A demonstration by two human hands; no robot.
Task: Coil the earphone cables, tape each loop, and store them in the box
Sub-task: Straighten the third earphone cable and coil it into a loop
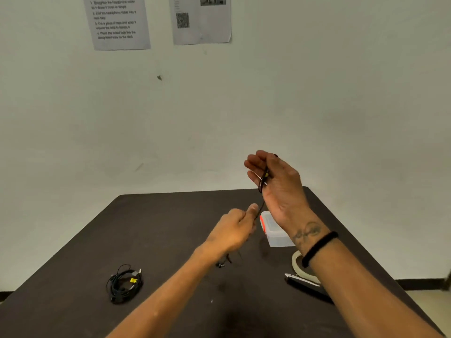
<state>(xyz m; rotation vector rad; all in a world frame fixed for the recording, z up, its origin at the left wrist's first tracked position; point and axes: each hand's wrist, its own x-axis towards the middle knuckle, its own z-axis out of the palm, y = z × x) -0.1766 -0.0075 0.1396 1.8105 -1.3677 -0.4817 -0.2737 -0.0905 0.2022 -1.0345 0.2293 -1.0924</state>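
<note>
Head view: thin black cable (263, 184) looped, seemingly, round right hand (275, 189).

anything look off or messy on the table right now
Nothing stands out. The bundled black earphone cable with a yellow tag lies on the dark table; the clear plastic box sits upright.

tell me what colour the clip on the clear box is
Red-orange, on the left end of the box; the head view shows it.
</note>
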